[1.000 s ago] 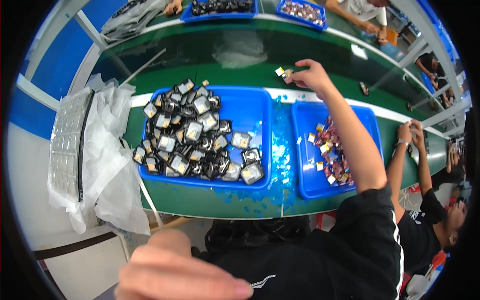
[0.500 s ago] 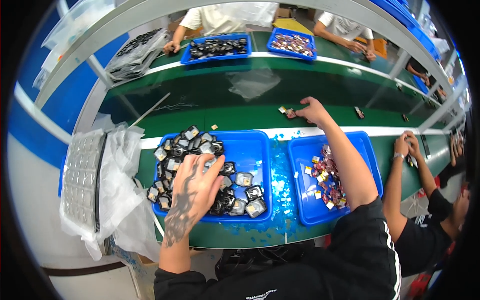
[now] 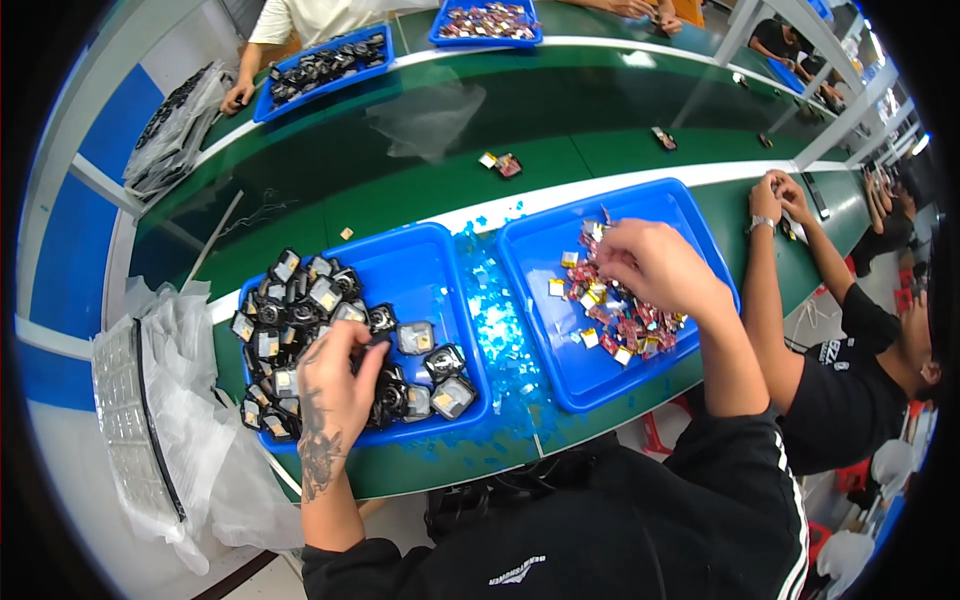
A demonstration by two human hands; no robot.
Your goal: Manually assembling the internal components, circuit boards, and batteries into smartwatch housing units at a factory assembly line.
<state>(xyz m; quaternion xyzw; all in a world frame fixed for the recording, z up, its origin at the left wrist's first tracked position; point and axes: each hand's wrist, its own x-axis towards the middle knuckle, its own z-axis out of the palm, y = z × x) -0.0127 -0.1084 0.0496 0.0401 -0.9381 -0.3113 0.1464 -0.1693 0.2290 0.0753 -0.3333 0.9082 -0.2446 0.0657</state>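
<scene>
My left hand [image 3: 335, 385] is over the left blue tray [image 3: 430, 270], thumb and fingers closed round a small black plastic housing [image 3: 374, 352]. Under and around it lie many similar square black housings [image 3: 325, 293] with clear or grey faces. Above the right blue tray [image 3: 555, 345] is my right hand [image 3: 665, 265]. Its fingers are bent down and pressed together at the pile of small red circuit boards [image 3: 640, 330] with silver-and-yellow battery cells. What those fingertips pinch is hidden. On the green belt beyond the trays lies a dark housing with a red board [image 3: 508, 165] and a cell [image 3: 487, 160] beside it.
Blue film scraps [image 3: 500, 330] cover the strip between the trays. Stacked clear plastic trays [image 3: 135, 420] and plastic wrap stand at left. A co-worker's hands [image 3: 778, 195] work close by at right. More parts trays [image 3: 325, 72] sit across the belt.
My right hand has drawn back from the parts on the belt to the right tray. My left hand has closed on a black housing. The whole view has shifted and tilted.
</scene>
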